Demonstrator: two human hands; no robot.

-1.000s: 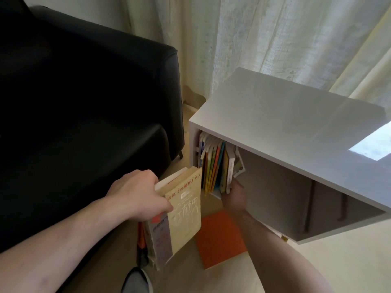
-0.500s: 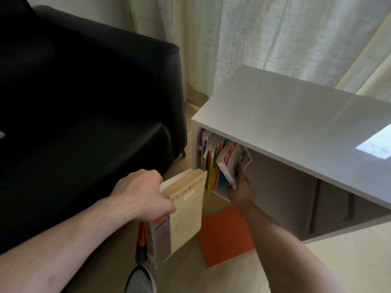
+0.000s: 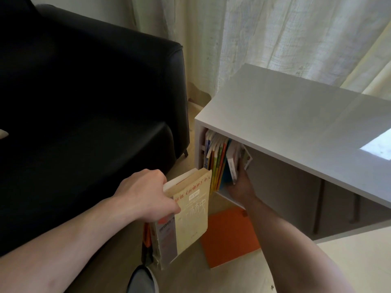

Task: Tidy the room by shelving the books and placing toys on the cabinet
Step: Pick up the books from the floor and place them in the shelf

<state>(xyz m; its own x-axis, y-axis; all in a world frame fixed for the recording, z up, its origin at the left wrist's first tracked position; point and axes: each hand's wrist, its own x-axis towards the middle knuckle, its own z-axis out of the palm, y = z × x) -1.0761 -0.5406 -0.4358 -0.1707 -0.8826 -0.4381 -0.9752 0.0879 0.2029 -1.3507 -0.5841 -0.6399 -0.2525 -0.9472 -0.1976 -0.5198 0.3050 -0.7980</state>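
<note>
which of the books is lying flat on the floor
The orange book, flat on the floor below the white cabinet. The others stand in the shelf or, like the cream book, are held upright in the left hand.

Right hand [image 3: 240,187] fingers hidden — behind white book [image 3: 232,166].

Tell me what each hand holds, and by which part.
Left hand: stack of cream-covered books, top edge. Right hand: white-spined book, lower end.

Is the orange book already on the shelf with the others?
No, the orange book lies flat on the floor in front of the white cabinet, below the shelved books.
</note>
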